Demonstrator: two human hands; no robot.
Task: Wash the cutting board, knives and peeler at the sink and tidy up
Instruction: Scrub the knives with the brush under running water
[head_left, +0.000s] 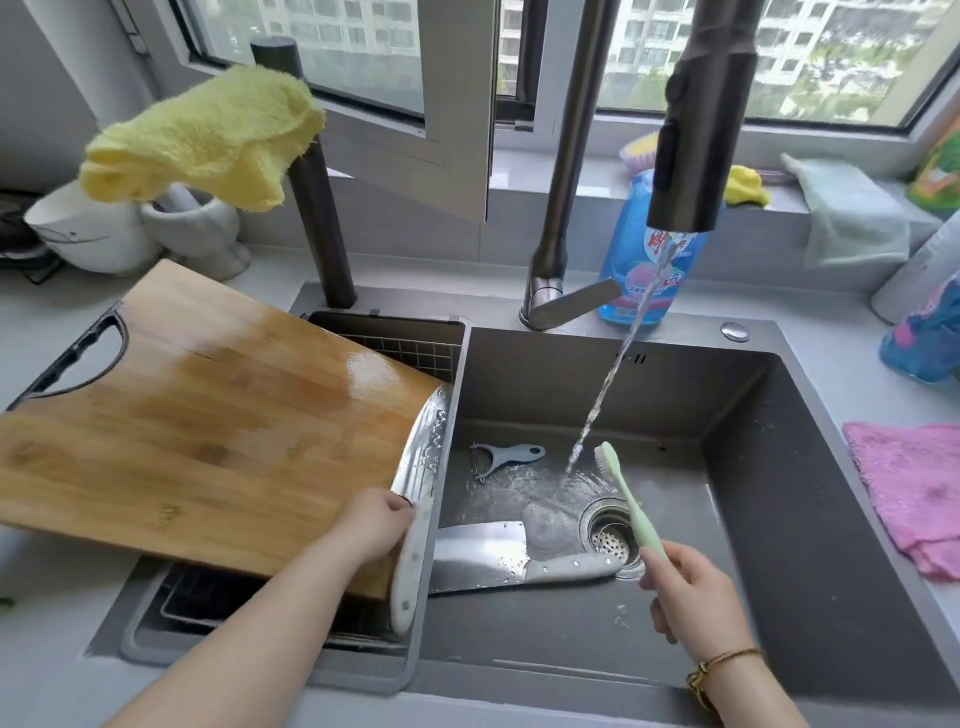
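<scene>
Knife w/ pale handle (411, 571) is nearest. It lies along the right rim of the drain basket (405, 353) at the sink's left side, blade pointing away and tucked against the edge of the cutting board (208, 415). Left hand (379, 525) has fingers curled onto it where blade meets handle; it reads as a hold, not just a touch. Right hand (696, 587) is closed round the tail of a green toothbrush (626, 493), bristle end up just beside the water stream (613, 374). Btwn the hands, on the floor of the sink (779, 493), a cleaver (478, 556) lies flat and wet, handle toward the drain strainer (613, 538), w/ no hand on it. Further back the peeler (509, 456) lies flat, left of where the water lands. The board sits tilted over the basket, glossy-wet, its cutout end out on the counter. Beyond are the tap head (696, 130), a blue soap bottle (623, 249), a yellow cloth (208, 140) draped on a dark post, and a pink cloth (914, 493) on the counter at right. My read: the board is prob. rinsed and the knives are in hand, w/ cleaver and peeler not yet done. Next move prob. calls for bringing brush to blade, stroking away from the edge, w/ a firm grip since the handle looks wet.
</scene>
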